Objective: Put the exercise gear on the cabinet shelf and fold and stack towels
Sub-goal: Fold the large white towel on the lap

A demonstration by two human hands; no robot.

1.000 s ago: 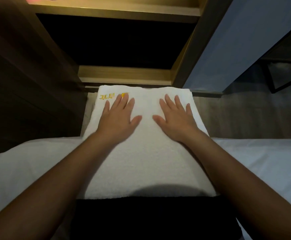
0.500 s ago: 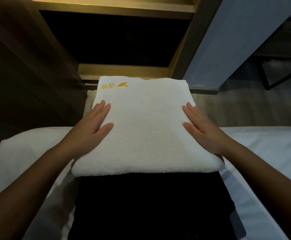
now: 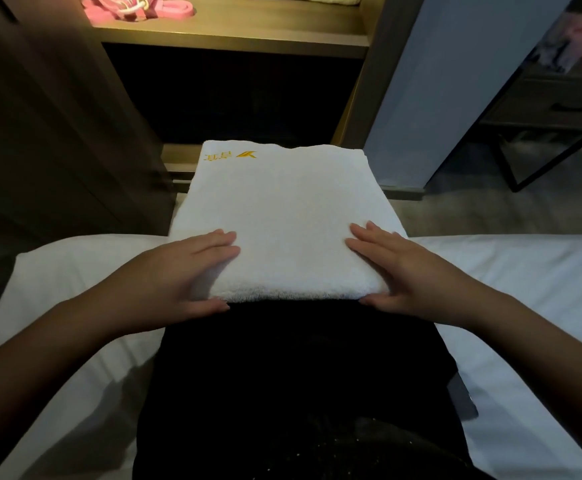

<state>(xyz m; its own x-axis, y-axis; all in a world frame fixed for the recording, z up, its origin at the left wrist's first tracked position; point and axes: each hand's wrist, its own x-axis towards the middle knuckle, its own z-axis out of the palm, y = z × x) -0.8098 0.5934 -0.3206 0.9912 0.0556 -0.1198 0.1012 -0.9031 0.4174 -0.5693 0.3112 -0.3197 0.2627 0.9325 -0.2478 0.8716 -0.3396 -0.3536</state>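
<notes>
Fold looks done: left hand (image 3: 192,271) and right hand (image 3: 398,271) pinch the folded towel (image 3: 282,216) at its near corners; next, a level lift toward the shelf (image 3: 248,32) beyond.

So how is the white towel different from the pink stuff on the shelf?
The towel is white with yellow stitching; the pink gear has a white cord. The towel is folded flat; the gear is a loopy heap. The left hand and right hand pinch the towel's near corners; the gear sits untouched on the shelf.
</notes>
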